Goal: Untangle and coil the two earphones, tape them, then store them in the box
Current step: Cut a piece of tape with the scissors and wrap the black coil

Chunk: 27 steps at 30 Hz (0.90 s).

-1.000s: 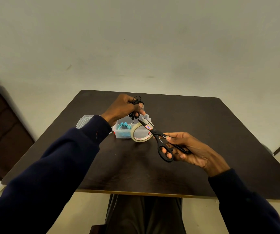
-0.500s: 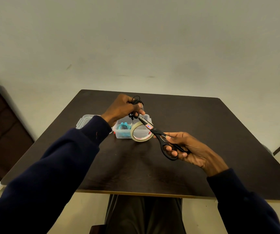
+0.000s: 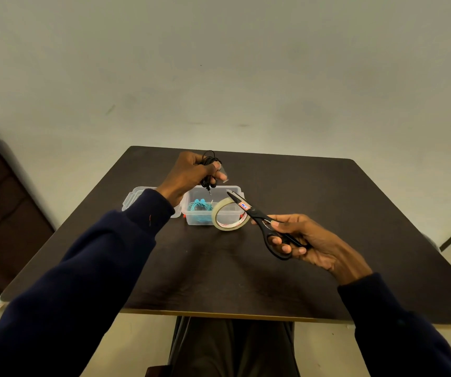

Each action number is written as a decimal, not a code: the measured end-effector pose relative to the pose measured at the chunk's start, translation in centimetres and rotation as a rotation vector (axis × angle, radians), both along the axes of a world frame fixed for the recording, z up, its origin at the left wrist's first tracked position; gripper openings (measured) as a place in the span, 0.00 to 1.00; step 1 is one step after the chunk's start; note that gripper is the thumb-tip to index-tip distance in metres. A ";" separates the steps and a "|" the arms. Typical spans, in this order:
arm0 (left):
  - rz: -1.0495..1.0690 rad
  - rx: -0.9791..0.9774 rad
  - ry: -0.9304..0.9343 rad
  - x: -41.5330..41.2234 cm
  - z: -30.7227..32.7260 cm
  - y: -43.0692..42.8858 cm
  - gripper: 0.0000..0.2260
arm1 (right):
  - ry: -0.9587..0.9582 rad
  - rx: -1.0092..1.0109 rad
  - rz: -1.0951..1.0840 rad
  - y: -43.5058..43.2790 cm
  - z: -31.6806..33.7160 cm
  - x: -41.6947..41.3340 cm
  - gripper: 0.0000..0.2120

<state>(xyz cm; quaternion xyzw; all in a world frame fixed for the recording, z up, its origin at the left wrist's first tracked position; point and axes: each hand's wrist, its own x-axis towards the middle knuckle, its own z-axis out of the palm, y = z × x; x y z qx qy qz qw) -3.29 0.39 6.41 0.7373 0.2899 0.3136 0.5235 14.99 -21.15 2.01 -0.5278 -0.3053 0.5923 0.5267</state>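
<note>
Now the left hand (image 3: pixel 189 172) grips the coiled black earphone (image 3: pixel 210 159) above the clear plastic box (image 3: pixel 235 190), a clear tape strip (image 3: pixel 223 177) at its fingertips. The right hand (image 3: pixel 308 243) curls round black-handled scissors (image 3: pixel 257 216). Best wrap the strip snugly, keeping the loops pinched.

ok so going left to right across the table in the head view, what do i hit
lid → left hand gripping the black earphone → tape roll → scissors → right hand holding them. The box is left out since it overlaps the hand and the tape.
</note>
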 end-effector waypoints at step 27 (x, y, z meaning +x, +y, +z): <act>-0.011 0.019 0.013 0.3 -1.7 -0.6 0.05 | -0.456 -0.223 0.107 -5.4 -0.7 6.2 0.12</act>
